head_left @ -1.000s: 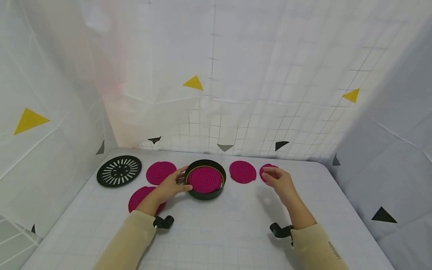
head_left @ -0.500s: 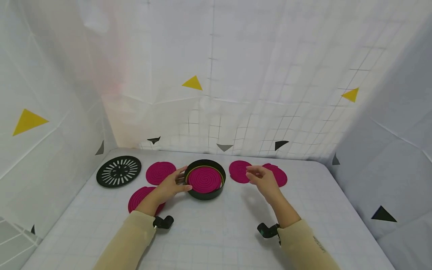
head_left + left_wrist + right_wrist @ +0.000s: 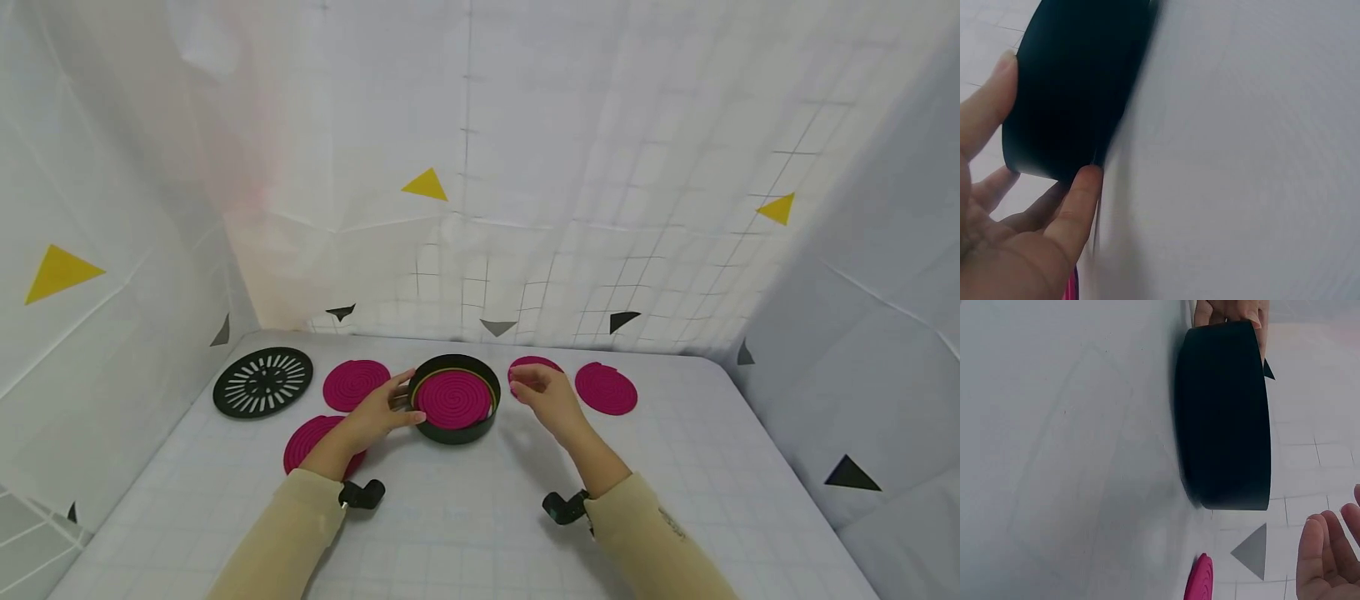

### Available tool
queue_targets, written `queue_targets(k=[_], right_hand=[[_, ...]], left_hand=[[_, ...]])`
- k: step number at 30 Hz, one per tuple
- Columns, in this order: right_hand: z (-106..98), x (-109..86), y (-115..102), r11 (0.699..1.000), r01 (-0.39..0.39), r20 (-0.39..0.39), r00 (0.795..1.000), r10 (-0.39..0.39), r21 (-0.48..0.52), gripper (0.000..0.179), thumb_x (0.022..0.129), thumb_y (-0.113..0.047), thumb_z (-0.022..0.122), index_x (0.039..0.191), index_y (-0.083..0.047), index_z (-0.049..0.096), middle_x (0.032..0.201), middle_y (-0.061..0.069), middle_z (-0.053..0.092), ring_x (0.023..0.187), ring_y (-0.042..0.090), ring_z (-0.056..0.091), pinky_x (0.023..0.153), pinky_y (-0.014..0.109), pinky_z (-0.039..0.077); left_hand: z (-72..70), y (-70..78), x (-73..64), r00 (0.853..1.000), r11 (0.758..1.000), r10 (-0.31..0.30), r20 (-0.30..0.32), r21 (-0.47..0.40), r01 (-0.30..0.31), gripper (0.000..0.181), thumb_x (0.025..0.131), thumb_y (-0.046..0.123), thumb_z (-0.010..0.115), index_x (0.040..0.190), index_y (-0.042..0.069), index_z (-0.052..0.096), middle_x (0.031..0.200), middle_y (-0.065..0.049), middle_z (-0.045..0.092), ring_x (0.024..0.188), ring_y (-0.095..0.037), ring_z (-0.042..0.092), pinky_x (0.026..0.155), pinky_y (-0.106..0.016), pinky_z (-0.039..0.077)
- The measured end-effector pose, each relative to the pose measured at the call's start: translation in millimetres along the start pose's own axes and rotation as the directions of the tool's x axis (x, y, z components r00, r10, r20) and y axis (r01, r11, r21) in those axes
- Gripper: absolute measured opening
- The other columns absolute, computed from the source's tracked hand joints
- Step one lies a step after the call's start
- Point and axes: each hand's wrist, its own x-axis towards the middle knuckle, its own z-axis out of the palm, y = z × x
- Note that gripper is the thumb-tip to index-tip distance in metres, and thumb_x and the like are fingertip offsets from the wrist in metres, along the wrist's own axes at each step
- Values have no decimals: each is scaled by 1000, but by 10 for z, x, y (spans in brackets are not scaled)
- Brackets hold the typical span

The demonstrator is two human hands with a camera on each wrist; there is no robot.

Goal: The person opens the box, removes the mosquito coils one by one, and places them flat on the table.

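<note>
Leftward goes the right hand [image 3: 542,395], from over the far-right pink disc [image 3: 607,388] to in front of the half-hidden pink disc [image 3: 535,362]; the left hand [image 3: 382,410] and the black holder [image 3: 456,436] stay where they were; the left grip curves round the holder's left wall, thumb near the rim, while the right grip is moderately wide, fingers loosely bent and holding nothing; the inner pink disc [image 3: 453,400] lies within the holder, at mid-bench; if the right hand swings on too low, it could clip the holder's right rim; a slack or tugging left grip might let the holder skid or tip; the left forearm crosses above the lower-left pink disc [image 3: 307,443], so a dropped wrist could drag it; the far edge of the bench [image 3: 465,533] runs close behind the holder, with the hanging sheet [image 3: 570,125] beyond, leaving little room that way; wider open room lies between the forearms and right of the far-right pink disc.
</note>
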Motion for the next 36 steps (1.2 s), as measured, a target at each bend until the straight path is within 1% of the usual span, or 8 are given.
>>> queue_targets(k=[4,9,13,17,23,29,32,36], right_hand=[[88,37,-29,1000,6,12,1000,-5,-20,27,94,-8,70,121,-5,69,116,11,69,97,21,67,85,33,57],[179,83,-69,997,19,35,999,-16,-78,28,94,-11,71,121,-4,69,112,7,70,95,20,68,84,37,57],[239,126,-98,993,19,46,999,-14,-115,28,93,-13,71,119,-4,70,109,5,70,98,21,67,82,38,56],[286,173,-130,990,10,57,998,-2,-141,28,94,-15,72,119,-6,70,112,4,70,103,21,66,84,40,57],[324,267,-160,991,20,83,997,-9,-135,30,93,-15,73,120,-4,69,116,8,69,107,24,66,86,40,57],[363,337,-186,995,25,160,987,-10,-94,36,92,-13,73,125,-1,65,125,17,65,110,25,65,86,38,56],[382,359,-192,996,19,187,982,-3,-84,39,92,-12,74,127,0,63,127,19,64,112,26,64,87,37,56],[414,401,-181,995,12,224,975,11,-101,43,92,-14,74,130,1,61,129,19,62,114,26,62,89,35,56]], left_hand=[[-5,9,-10,1000,1000,-13,-10,-4,13,93,83,34,83,158,29,29,158,-12,38,146,-34,34,110,-57,37],[-13,-1,-6,1000,1000,-15,-8,-8,15,93,84,33,83,159,29,28,158,-13,38,145,-34,34,109,-58,37],[-9,0,-5,1000,1000,-16,-1,-19,16,93,84,32,82,159,29,28,158,-13,37,146,-35,33,109,-60,36],[-2,6,-4,1000,1000,-13,1,-19,13,92,86,30,81,159,26,26,158,-16,36,146,-37,32,109,-62,36],[13,12,-3,1000,999,-21,-4,-33,21,94,82,32,84,158,29,29,157,-14,38,146,-35,33,110,-60,36],[10,-6,9,1000,1000,-11,-7,-18,11,94,83,30,83,159,28,28,157,-14,39,145,-34,35,111,-56,36],[12,-15,18,1000,1000,-8,-2,-18,8,93,83,30,83,159,28,29,157,-13,38,145,-33,35,112,-55,35],[10,-22,20,1000,1000,-10,-2,-15,10,92,84,32,83,158,28,30,157,-13,39,145,-33,35,111,-57,35]])
